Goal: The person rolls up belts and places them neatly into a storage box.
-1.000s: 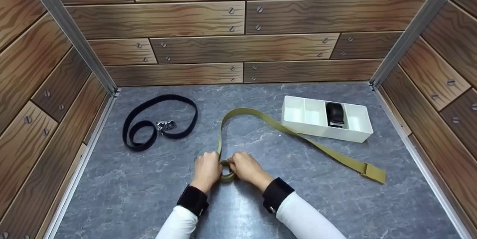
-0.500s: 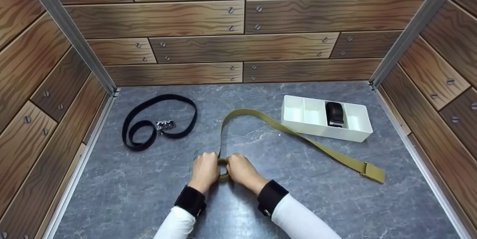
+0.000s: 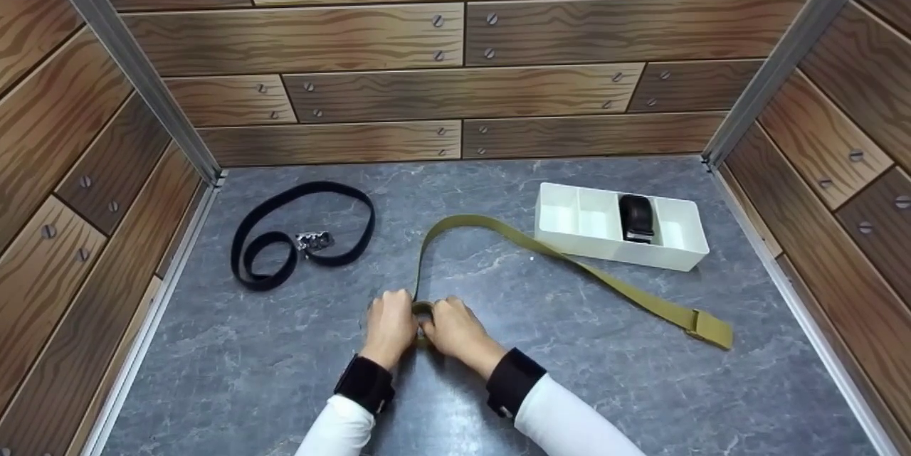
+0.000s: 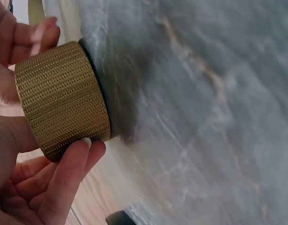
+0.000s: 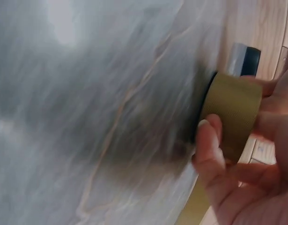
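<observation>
An olive webbing belt (image 3: 491,223) curves over the floor, one end wound into a small coil between both hands. My left hand (image 3: 388,324) holds the coil on its left side, and my right hand (image 3: 459,331) pinches it on the right. Close up in the left wrist view, the ribbed coil (image 4: 64,98) stands on edge between thumbs and fingers. The right wrist view shows fingers pressed round the same coil (image 5: 235,105). At the belt's far end lies an olive buckle (image 3: 710,330). The coil's centre is partly hidden by the right hand.
A black belt (image 3: 307,189) with a silver buckle (image 3: 314,240) lies loosely looped at the left. At the right stands a white divided tray (image 3: 605,247), with a rolled black item (image 3: 635,216) in one compartment. Wood-patterned walls (image 3: 455,93) enclose the grey floor.
My right hand has shifted left and closer to my left hand, covering more of the coil. The olive belt's upper curve has dropped slightly toward me.
</observation>
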{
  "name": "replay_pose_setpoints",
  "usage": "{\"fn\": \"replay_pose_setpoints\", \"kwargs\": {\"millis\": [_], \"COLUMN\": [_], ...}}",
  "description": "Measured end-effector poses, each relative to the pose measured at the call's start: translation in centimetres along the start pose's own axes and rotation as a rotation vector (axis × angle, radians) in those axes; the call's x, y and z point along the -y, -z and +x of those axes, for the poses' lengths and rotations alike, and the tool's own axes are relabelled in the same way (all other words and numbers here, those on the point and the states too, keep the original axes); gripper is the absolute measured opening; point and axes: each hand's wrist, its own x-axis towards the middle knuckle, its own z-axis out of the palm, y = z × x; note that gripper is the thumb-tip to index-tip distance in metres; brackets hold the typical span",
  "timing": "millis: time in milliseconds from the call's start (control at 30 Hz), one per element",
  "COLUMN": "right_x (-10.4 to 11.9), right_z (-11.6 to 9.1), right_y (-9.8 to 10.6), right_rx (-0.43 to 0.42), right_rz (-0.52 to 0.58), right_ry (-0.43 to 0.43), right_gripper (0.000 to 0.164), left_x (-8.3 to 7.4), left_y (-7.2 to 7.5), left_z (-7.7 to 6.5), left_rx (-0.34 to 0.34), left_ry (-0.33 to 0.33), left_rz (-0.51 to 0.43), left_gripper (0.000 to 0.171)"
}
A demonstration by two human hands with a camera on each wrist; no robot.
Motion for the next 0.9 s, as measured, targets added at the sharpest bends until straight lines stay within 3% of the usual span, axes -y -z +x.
{"fn": "replay_pose_setpoints", "kwargs": {"millis": [100,167,367,433,500,633,733,900], "right_x": [0.46,0.55,0.11,-0.08,-0.22,0.10,0.51,0.25], "right_z": [0.00,0.07,0.16,0.20,0.26,0.03,-0.11,0.09], "right_y": [0.08,0.11,0.12,0.10,0.10,0.39,0.62,0.52], "right_rx": [0.030,0.036,0.017,0.003,-0.005,-0.004,0.002,-0.001], "right_rz": [-0.026,-0.061,-0.195,-0.215,-0.209,-0.122,-0.071,-0.139], "right_ry": [-0.093,-0.109,0.006,0.040,0.048,-0.042,-0.097,-0.042], "right_gripper": [0.018,0.016,0.009,0.014,0.018,0.011,0.017,0.019], "left_x": [-0.02,0.05,0.23,0.17,0.11,0.08,0.16,0.26], "left_y": [0.04,0.07,0.21,0.25,0.23,0.06,-0.07,-0.06], "left_z": [-0.10,-0.07,0.11,0.18,0.25,0.35,0.36,0.27], "left_rx": [0.004,0.012,0.038,0.038,0.027,0.010,0.001,0.013], "left_ry": [0.004,-0.004,-0.026,-0.031,-0.037,-0.048,-0.054,-0.055], "left_rz": [-0.022,-0.035,-0.048,-0.034,-0.021,-0.007,-0.011,-0.028], "left_gripper": [0.012,0.014,0.024,0.022,0.020,0.018,0.017,0.014]}}
